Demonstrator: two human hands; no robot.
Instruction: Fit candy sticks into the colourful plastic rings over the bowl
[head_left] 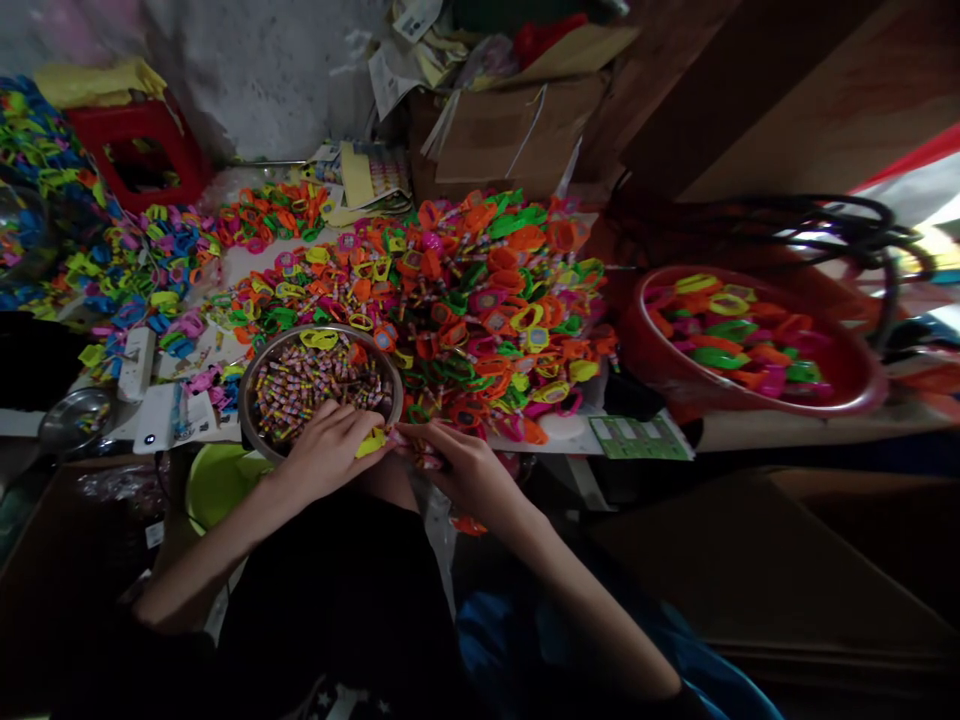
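Observation:
My left hand [330, 450] is closed on a yellow plastic toy watch [370, 442] at the front edge of the table. Close against it, my right hand [465, 465] pinches a small striped wrapped roll [426, 458], its end meeting the watch. The fingers partly cover both pieces. Just behind my left hand stands a round metal bowl [248, 400] full of small wrapped rolls, with a few toy watches on top. Beyond my hands rises a large heap of orange, green, yellow and pink toy watches [499, 310], many with rolls attached.
To the right, a red basin [840, 385] holds more watches. A green printed card [637, 438] lies at the table edge. Left are a white power strip [136, 362], a small metal bowl [75, 420] and a red stool [139, 150]. A cardboard box [510, 135] stands behind the heap.

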